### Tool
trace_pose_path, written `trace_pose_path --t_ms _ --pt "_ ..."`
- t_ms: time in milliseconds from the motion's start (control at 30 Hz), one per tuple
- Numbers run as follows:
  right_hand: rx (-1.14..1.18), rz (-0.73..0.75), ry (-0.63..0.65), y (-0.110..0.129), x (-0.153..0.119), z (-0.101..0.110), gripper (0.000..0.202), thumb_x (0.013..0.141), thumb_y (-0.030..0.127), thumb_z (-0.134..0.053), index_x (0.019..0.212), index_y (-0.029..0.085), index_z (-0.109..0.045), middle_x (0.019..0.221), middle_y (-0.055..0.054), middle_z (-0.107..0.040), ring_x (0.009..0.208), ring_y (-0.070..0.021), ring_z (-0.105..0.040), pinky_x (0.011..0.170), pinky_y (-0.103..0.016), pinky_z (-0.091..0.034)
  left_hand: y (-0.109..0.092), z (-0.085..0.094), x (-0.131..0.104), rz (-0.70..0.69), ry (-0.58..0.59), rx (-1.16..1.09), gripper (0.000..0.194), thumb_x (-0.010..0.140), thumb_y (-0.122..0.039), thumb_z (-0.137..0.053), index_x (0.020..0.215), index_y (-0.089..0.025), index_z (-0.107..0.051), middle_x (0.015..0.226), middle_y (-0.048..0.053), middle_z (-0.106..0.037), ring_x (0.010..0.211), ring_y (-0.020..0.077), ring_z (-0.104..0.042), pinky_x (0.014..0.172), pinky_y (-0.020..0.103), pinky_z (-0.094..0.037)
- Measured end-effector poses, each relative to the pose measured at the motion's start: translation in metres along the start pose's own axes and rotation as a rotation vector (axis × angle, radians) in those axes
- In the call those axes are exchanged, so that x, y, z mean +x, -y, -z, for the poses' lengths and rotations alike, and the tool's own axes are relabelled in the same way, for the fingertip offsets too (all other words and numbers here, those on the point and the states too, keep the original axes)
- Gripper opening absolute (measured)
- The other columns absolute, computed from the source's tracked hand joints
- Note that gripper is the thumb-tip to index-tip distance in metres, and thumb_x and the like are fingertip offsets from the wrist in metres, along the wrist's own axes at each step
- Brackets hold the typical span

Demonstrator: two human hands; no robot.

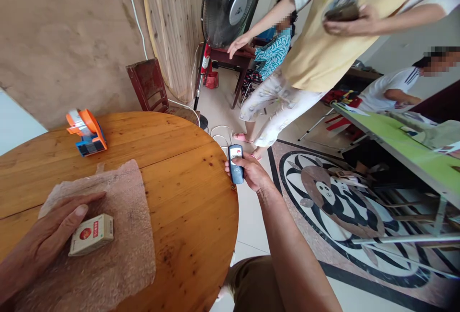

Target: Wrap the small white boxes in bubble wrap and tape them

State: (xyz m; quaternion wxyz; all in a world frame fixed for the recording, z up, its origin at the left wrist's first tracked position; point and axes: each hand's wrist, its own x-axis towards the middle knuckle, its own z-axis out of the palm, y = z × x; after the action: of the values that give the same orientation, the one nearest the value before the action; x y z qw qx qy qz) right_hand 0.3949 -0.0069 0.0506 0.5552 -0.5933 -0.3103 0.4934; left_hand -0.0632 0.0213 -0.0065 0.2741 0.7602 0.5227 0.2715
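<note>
In my right hand (253, 172) is a dark remote control (236, 164) with a light upper face, held just past the round table's edge. The thumb lies across its front. My left hand (61, 223) rests flat on a sheet of bubble wrap (125, 245), fingers stretched out. Beside its thumb sits a small white box (92, 235) with a red round mark and red lettering. The bubble wrap lies on the wooden table (187, 192). Farther back on the tabletop stands an orange and blue tape dispenser (87, 132).
A large standing fan (233, 7) is beyond the table, near a dark red chair (147, 84). One person (323, 48) in yellow stands ahead, holding something dark. Two other people sit farther back. To the right is a green table (406, 146) beside a panda floor pattern (338, 197).
</note>
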Motion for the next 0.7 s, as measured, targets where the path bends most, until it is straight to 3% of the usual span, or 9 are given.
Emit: trace_pose_path --t_ms 267,567,700 --pt "-0.049 0.051 0.001 -0.001 0.011 0.004 0.029 0.066 0.022 -0.07 0.09 0.021 -0.053 0.07 0.0 -0.068 0.06 -0.0169 -0.066 0.053 -0.028 -0.053 -0.003 0.006 0.0 -0.024 0.023 0.056 0.044 0.093 -0.055 -0.037 0.128 -0.039 -0.059 0.143 -0.008 -0.054 0.136 0.0222 -0.047 0.121 0.045 -0.03" --pt "0.047 0.006 -0.004 -0.012 0.071 0.039 0.045 0.057 0.013 -0.065 0.098 0.024 -0.049 0.075 0.0 -0.07 0.069 -0.022 -0.07 0.061 -0.037 -0.058 -0.032 0.007 0.002 0.037 0.012 0.045 0.059 0.092 -0.062 -0.032 0.126 -0.026 -0.062 0.142 0.003 -0.056 0.138 0.0248 -0.044 0.122 0.047 -0.026" --pt "0.066 -0.005 0.025 -0.022 0.084 0.043 0.048 0.056 0.015 -0.067 0.1 0.024 -0.05 0.077 -0.001 -0.071 0.073 -0.0232 -0.071 0.065 -0.038 -0.059 -0.027 0.006 0.001 0.04 0.016 0.03 0.058 0.092 -0.062 -0.033 0.126 -0.027 -0.062 0.143 0.001 -0.055 0.137 0.0243 -0.046 0.121 0.046 -0.028"
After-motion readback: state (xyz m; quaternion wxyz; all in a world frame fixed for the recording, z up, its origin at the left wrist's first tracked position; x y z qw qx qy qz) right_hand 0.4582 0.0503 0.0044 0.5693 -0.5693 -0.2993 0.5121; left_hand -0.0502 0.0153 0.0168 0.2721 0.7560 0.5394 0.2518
